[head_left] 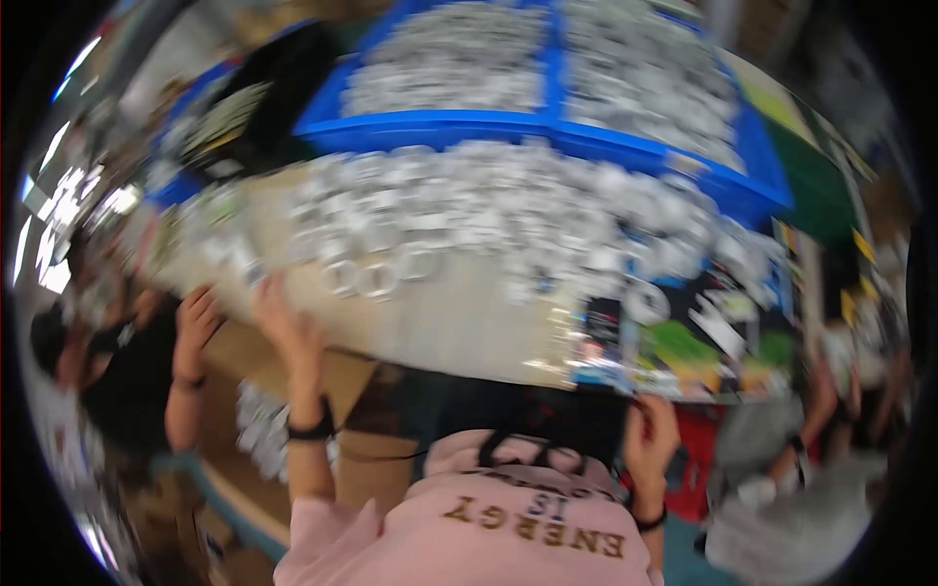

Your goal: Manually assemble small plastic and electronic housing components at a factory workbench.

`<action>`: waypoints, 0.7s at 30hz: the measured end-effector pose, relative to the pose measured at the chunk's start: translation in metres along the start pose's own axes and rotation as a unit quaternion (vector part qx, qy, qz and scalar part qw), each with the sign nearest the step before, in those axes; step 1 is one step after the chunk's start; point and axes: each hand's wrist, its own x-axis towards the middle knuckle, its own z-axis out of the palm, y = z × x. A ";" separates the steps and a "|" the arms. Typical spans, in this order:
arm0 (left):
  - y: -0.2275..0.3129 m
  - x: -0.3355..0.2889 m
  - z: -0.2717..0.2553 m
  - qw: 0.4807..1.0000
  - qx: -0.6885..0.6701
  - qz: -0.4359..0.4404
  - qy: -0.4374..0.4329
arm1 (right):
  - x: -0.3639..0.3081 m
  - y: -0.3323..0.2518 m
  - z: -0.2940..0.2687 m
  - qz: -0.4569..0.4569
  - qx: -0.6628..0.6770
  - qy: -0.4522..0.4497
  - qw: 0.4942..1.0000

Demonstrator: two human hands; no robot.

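My left hand (288, 330) reaches over the left front part of the table (440, 327), fingers stretched forward and smeared by motion. Just beyond its fingertips lies a small pale piece (250, 269); whether they touch I cannot tell. My right hand (651, 438) hangs low at the table's front edge, its fingers loosely bent and apart from the thumb, with nothing visible in it. A few white rings (378, 281) lie flat on the table to the right of my left hand. Behind them spreads a heap of white parts (479, 200), blurred.
Blue bins (430, 124) full of small whitish parts stand along the back. Colourful printed packages (684, 347) cover the table's right end. A cardboard box (366, 400) holding white pieces sits below the left edge. A co-worker's hand (198, 317) is close by on the left; another person sits right.
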 end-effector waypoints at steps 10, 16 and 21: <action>0.173 -0.058 -0.011 0.909 -0.350 -0.009 -0.229 | 0.084 0.045 -0.073 -0.019 -0.146 0.189 0.971; 0.218 -0.059 -0.018 0.841 -0.437 0.028 -0.318 | 0.133 0.081 -0.096 -0.032 -0.254 0.190 0.948; 0.223 -0.058 -0.021 0.838 -0.438 0.053 -0.321 | 0.138 0.084 -0.090 0.003 -0.267 0.110 0.957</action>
